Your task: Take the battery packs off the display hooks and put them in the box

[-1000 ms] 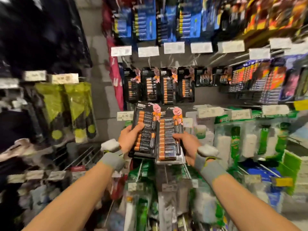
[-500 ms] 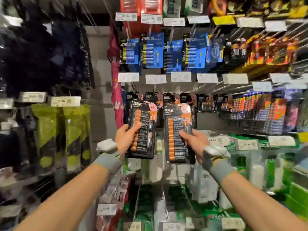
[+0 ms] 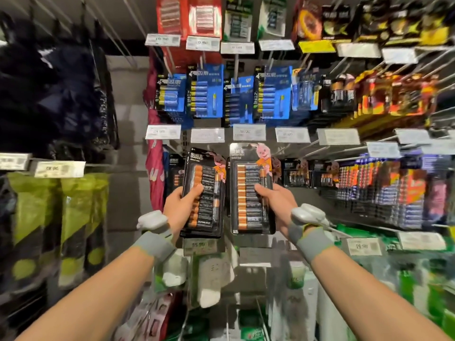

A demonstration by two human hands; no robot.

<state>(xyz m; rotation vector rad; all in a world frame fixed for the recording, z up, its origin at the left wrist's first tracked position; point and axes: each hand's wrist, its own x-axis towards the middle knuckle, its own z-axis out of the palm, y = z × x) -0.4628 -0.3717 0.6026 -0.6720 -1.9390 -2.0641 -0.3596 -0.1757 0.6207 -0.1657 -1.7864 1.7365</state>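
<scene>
Hands first, on the head camera: I see the left hand (image 3: 181,210) curled round the lower left edge of a black battery pack (image 3: 205,193), thumb laid across its front. The right hand (image 3: 279,205) grips the right edge of a second battery pack (image 3: 250,190) the same way. Both packs stand upright, side by side with a narrow gap, held out in front of the display wall. The left one is turned slightly away from me. Each wrist carries a grey band (image 3: 155,244) with a white device (image 3: 152,220) on it.

Behind the two packs I make out a row of similar black packs (image 3: 296,173) hanging on hooks, partly hidden by the ones in hand. Above them runs a line of price tags (image 3: 249,132), then blue battery packs (image 3: 211,94), and red packs (image 3: 204,17) at the top. To the right, orange and black packs (image 3: 406,94) crowd the hooks, too blurred to read. At the left hang yellow-green packages (image 3: 61,217) under a price label (image 3: 59,169). Below the hands sit white and green goods (image 3: 209,279); I cannot tell what those are.
</scene>
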